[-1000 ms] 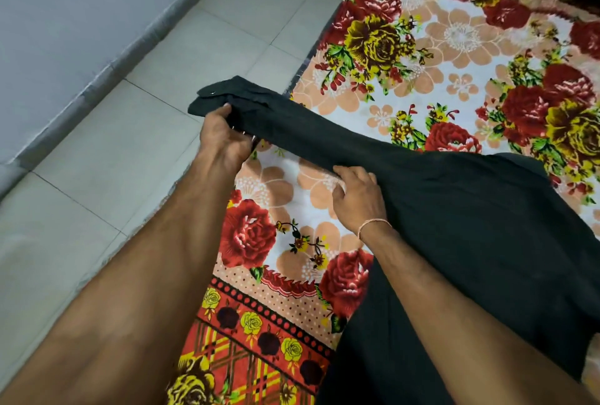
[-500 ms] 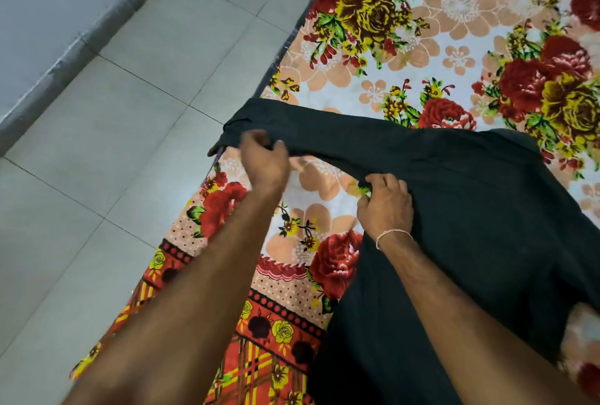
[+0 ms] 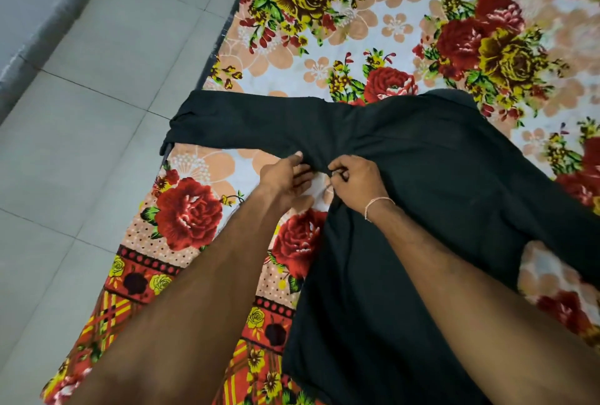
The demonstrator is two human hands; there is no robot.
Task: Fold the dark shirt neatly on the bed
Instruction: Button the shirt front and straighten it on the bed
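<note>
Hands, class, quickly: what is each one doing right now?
Left hand: open, fingertips touching the dark shirt under its sleeve.
Right hand: closed, pinching the shirt's edge.

The shirt (image 3: 422, 193) lies on the bed (image 3: 406, 31), its sleeve (image 3: 259, 125) stretching left to the bed's edge. Both hands meet at the underarm, left hand (image 3: 285, 177) beside right hand (image 3: 357, 180). Floor (image 3: 81, 145) lies left of the bed.

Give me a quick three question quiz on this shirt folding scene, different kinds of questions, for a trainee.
1. True or false: the dark shirt lies on a plain white sheet.
2. Which hand pinches the shirt fabric? A) left hand B) right hand
3. Fill in: the sleeve stretches toward the bed's ____ edge, by the tiled floor.

Key: 1 false, it is a floral bedspread; 2 B; 3 left.
</note>
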